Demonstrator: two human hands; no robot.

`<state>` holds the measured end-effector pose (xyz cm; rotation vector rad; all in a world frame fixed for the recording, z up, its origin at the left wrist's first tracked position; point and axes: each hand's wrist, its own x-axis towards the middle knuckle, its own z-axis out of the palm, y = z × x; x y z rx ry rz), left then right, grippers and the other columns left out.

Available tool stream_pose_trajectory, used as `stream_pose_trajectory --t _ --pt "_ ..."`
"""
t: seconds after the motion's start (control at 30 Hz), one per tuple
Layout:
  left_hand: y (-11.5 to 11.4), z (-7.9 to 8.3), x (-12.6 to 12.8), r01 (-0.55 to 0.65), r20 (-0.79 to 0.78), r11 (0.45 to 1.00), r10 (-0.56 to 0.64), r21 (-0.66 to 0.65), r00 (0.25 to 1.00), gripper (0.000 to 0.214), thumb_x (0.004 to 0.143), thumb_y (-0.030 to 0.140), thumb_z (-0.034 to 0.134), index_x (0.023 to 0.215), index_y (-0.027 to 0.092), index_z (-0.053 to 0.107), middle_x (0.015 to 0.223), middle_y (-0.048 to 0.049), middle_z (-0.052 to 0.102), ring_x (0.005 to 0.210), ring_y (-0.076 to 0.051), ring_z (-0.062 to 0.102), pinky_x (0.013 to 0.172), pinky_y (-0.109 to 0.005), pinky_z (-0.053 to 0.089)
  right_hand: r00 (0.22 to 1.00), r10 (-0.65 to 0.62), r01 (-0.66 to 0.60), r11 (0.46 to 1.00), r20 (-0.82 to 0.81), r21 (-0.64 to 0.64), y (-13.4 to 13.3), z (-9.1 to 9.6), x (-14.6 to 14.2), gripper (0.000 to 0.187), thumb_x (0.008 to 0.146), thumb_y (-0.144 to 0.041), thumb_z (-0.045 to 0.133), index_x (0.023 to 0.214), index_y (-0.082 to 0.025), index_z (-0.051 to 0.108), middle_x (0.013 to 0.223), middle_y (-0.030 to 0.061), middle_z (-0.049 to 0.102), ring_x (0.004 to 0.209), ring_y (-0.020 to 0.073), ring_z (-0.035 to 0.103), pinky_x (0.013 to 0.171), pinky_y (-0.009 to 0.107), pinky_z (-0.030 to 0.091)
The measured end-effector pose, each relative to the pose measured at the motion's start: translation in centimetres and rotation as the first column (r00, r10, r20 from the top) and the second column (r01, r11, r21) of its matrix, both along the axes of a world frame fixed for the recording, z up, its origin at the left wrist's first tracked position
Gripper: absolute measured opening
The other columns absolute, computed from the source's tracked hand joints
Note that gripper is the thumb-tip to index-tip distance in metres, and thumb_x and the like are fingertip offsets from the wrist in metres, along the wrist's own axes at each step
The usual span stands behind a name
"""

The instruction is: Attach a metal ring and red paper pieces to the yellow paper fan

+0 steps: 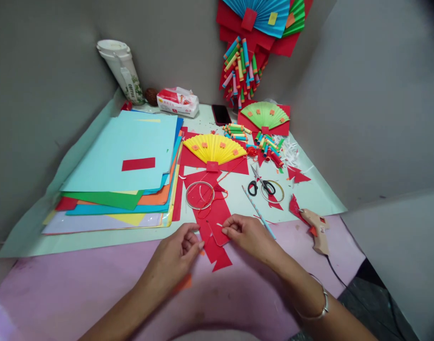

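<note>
My left hand point(177, 258) has its fingers curled and pinched together beside the left edge of a red paper cut-out point(212, 222) lying on the table. My right hand point(246, 234) pinches the right edge of the same red paper near its lower end. A red thread runs across the paper, and a roll of clear tape point(199, 195) rests on its upper part. Above that lies a yellow paper fan point(214, 148) with small orange squares, glued to red backing.
A stack of coloured paper sheets point(124, 166) lies at left. Scissors point(260, 182), a pale blue pencil point(259, 213) and a glue gun point(318, 229) sit at right. A green fan point(265, 116), rolled paper tubes point(268, 142), a phone point(221, 114), tissues point(177, 102) and a bottle point(122, 70) stand behind.
</note>
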<state>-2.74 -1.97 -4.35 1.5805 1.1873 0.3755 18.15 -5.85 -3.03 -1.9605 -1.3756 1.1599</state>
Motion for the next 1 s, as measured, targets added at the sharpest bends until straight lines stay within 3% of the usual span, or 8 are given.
stream_pose_trajectory --t 0.27,0.67,0.87,1.0 --pt "0.7 0.4 -0.4 -0.055 -0.03 0.998 0.056 0.029 0.998 0.037 0.08 0.043 0.056 0.108 0.018 0.058 0.078 -0.0015 0.065 0.069 -0.019 0.063 0.066 -0.029 0.048 0.97 -0.078 0.046 0.989 -0.228 -0.14 -0.3 -1.2 -0.5 0.007 0.083 -0.022 0.059 0.086 -0.02 0.065 0.055 -0.0054 0.058 0.044 0.0104 0.055 0.043 0.02 0.04" --pt "1.1 0.3 -0.7 -0.077 -0.003 0.997 0.077 0.017 0.997 0.037 0.08 0.043 0.058 0.109 0.019 0.058 0.077 -0.0009 0.063 0.07 -0.021 0.062 0.066 -0.031 0.047 0.918 -0.13 0.065 0.982 -0.376 -0.18 -0.7 -1.6 -0.3 0.014 0.083 -0.024 0.059 0.092 -0.016 0.064 0.045 -0.0075 0.057 0.037 0.0079 0.049 0.042 0.019 0.037" --pt "1.8 0.0 -1.5 -0.097 0.011 0.995 0.097 0.025 0.995 0.038 0.082 0.044 0.058 0.112 0.02 0.058 0.081 -0.0016 0.064 0.072 -0.02 0.062 0.067 -0.029 0.048 0.897 -0.166 0.097 0.978 -0.409 -0.184 -0.7 -0.3 0.1 0.013 0.081 -0.025 0.059 0.09 -0.016 0.065 0.045 -0.0073 0.057 0.037 0.0076 0.049 0.042 0.018 0.036" --pt "3.0 0.2 -1.7 -0.125 0.015 0.987 0.124 0.103 0.992 0.042 0.08 0.049 0.059 0.112 0.022 0.06 0.082 -0.0012 0.066 0.075 -0.02 0.064 0.067 -0.028 0.05 0.892 -0.207 0.173 0.978 -0.401 -0.119 -0.5 1.1 2.0 0.014 0.079 -0.026 0.063 0.088 -0.017 0.067 0.046 -0.0053 0.059 0.038 0.0091 0.049 0.044 0.02 0.038"
